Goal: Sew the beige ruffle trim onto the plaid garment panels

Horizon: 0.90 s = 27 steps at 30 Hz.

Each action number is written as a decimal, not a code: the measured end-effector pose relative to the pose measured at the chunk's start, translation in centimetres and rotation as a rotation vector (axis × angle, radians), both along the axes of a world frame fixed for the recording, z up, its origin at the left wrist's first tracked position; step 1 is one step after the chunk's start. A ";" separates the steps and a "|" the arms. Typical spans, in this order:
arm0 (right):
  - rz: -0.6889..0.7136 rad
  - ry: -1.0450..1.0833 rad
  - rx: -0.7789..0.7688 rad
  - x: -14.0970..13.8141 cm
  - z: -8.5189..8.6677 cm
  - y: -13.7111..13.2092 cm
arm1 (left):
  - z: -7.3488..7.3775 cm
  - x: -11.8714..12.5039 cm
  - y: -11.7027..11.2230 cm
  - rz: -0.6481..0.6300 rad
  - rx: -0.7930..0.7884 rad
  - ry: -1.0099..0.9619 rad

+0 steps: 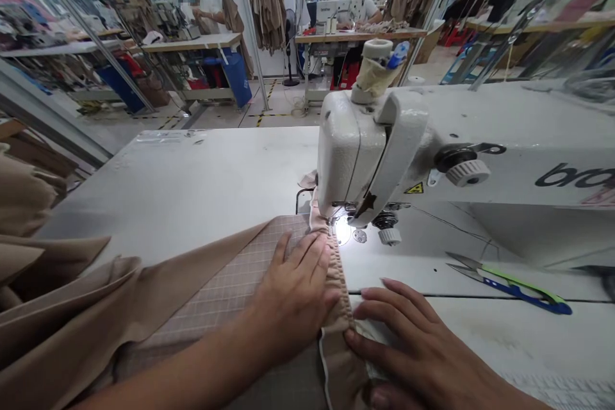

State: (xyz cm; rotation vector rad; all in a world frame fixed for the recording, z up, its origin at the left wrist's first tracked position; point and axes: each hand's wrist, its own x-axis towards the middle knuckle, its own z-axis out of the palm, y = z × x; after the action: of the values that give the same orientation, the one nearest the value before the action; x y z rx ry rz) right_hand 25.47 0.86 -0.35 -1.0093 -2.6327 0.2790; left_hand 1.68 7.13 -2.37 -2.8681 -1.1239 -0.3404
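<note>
My left hand (298,288) lies palm down on a beige fabric piece (230,278) with a pale checked face, its fingertips just before the sewing machine's needle area. Under its edge runs a gathered beige strip (340,275) that leads up to the presser foot. My right hand (413,339) rests with fingers spread, partly on the white table, its index fingertip touching the strip's lower end. The thumb is partly cut off by the frame. The white sewing machine (519,134) stands over the cloth, its lamp lighting the needle plate. The needle itself is hard to make out.
Thread snips (519,288) with green and blue handles lie to the right on the white table (216,166). More beige fabric (29,198) is heaped at the left. A thread cone (377,70) tops the machine. Two people work at tables beyond.
</note>
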 end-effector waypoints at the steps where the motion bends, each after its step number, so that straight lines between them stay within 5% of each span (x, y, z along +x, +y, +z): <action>1: 0.005 -0.010 0.000 0.0 0.0 0.2 | -0.1 0.0 0.3 0.002 -0.009 -0.009; 10: -0.012 -0.037 -0.081 -0.4 -0.1 2.2 | 0.9 0.6 3.2 0.026 -0.071 0.093; 14: -0.017 -0.053 -0.121 -0.3 -0.5 2.0 | 1.7 0.6 2.0 -0.001 0.005 0.006; 23: -0.040 0.003 -0.129 -1.0 0.6 1.9 | 1.1 -1.4 1.3 0.062 -0.111 -0.030; 27: -0.071 0.018 -0.067 -1.1 0.4 0.8 | 1.5 -2.8 -0.9 0.146 0.002 -0.078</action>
State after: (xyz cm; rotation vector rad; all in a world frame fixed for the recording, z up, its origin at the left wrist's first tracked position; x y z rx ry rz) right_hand 24.33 1.61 0.04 -1.1136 -2.5808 0.3607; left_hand -1.14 6.27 -0.89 -2.7720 -1.3362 -0.4485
